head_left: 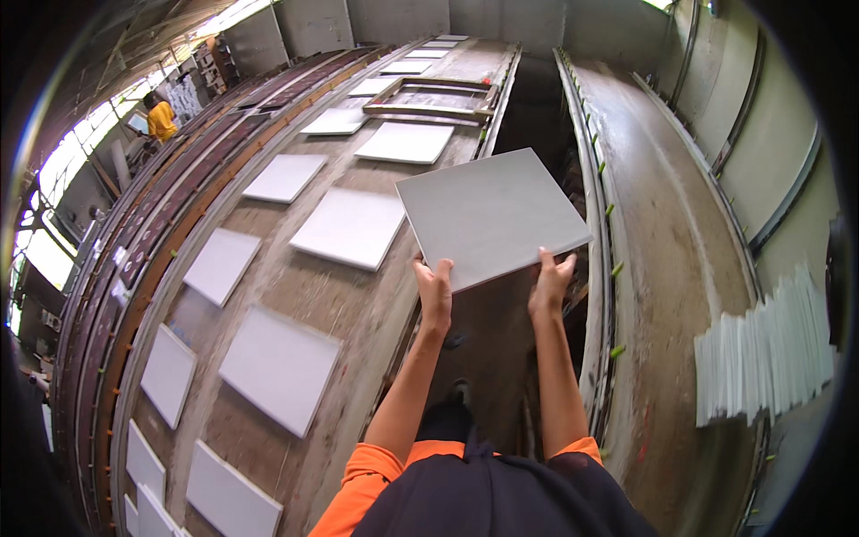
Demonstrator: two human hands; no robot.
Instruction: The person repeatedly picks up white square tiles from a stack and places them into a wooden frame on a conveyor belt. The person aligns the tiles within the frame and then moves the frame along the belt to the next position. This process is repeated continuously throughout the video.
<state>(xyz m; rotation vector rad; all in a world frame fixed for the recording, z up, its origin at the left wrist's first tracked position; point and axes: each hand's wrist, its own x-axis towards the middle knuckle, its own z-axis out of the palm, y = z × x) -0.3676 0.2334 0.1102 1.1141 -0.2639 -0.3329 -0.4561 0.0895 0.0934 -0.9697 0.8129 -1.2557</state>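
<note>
A flat square white tile (495, 215) is held out in front of me, over the gap between two long tables. My left hand (434, 291) grips its near left corner, thumb on top. My right hand (551, 279) holds the near right edge the same way; the fingers beneath are hidden. Left of the held tile, the nearest one lying on the table is another white tile (351, 226). More tiles lie spaced in two rows along that table, such as a large one (280, 367) closer to me.
The long left table (322, 309) carries a wooden frame (429, 98) at its far part. On the right table (662, 251), a row of tiles stands on edge as a stack (761, 353). Green pegs (617, 268) line its rail. A person in yellow (162, 121) is far left.
</note>
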